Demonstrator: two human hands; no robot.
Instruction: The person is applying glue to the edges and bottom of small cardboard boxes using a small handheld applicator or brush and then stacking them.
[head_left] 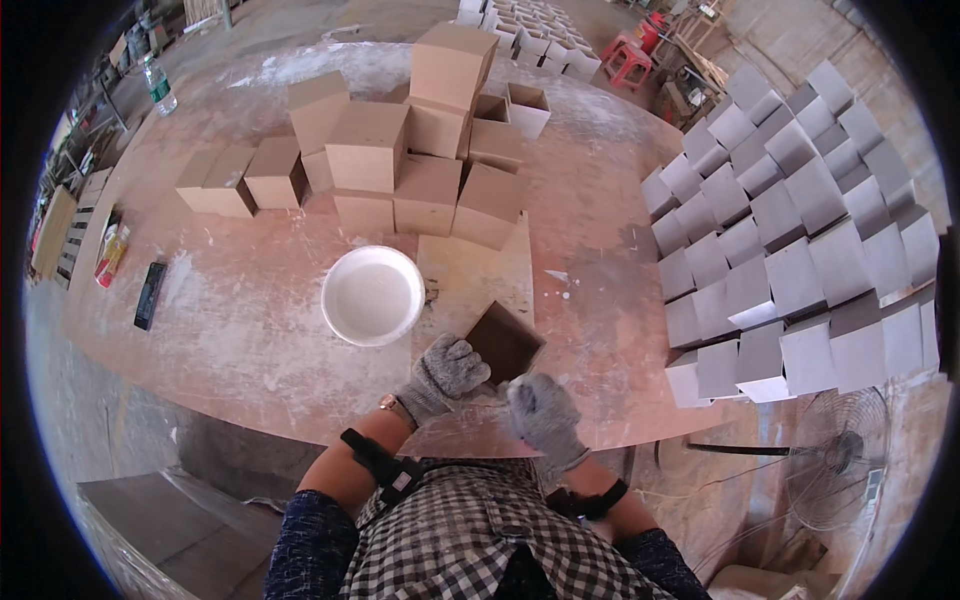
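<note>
Both gloved hands, left point(445, 375) and right point(542, 413), grip a small open box point(504, 342) near a white bucket point(372, 296) and stacked boxes point(400, 160).

right hand point(541, 410) blurred; its grip on the box point(505, 340) unclear.

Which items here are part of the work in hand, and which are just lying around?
In use: open brown box, held by left hand and right hand; white bucket; stacked brown boxes; grey-coated boxes.

Lying about: water bottle; red stools; fan.
</note>
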